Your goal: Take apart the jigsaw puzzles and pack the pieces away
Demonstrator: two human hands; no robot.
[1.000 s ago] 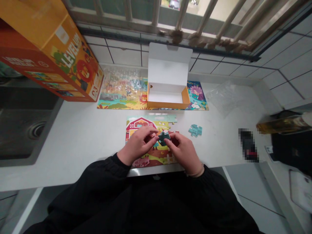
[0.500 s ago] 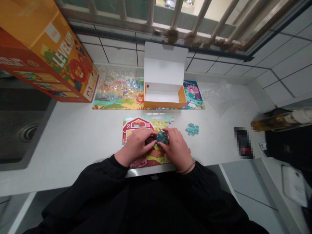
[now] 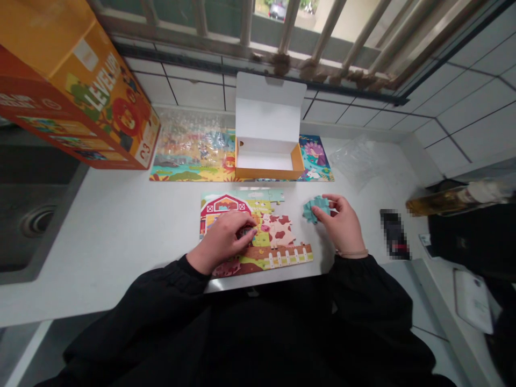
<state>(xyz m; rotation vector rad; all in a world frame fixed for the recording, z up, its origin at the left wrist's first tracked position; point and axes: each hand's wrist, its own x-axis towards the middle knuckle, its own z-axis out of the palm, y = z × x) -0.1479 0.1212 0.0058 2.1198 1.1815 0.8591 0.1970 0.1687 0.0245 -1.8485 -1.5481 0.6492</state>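
Note:
A partly assembled jigsaw puzzle (image 3: 282,258) with a barn, a cow and a fence lies on the counter near its front edge. My left hand (image 3: 226,236) rests over the barn part, fingers curled with thumb and forefinger close together. Something dark shows between them, but I cannot make out what it is. Right of the puzzle, my right hand (image 3: 342,223) grips teal puzzle pieces (image 3: 318,209) between thumb and fingers, at the spot of the small loose pile. The held pieces and the pile overlap, so I cannot separate them.
Behind the puzzle an open white-lined box (image 3: 266,172) stands on colourful picture boards (image 3: 181,172). A large orange box (image 3: 100,97) is at the left beside the sink (image 3: 48,215). Clear plastic wrap (image 3: 355,158), a blurred dark object (image 3: 395,234) and a bottle (image 3: 447,199) are at the right.
My right hand has moved right, from over the puzzle to the loose teal pieces, carrying the pieces it held. The cow part is now uncovered. My left hand has stayed over the barn.

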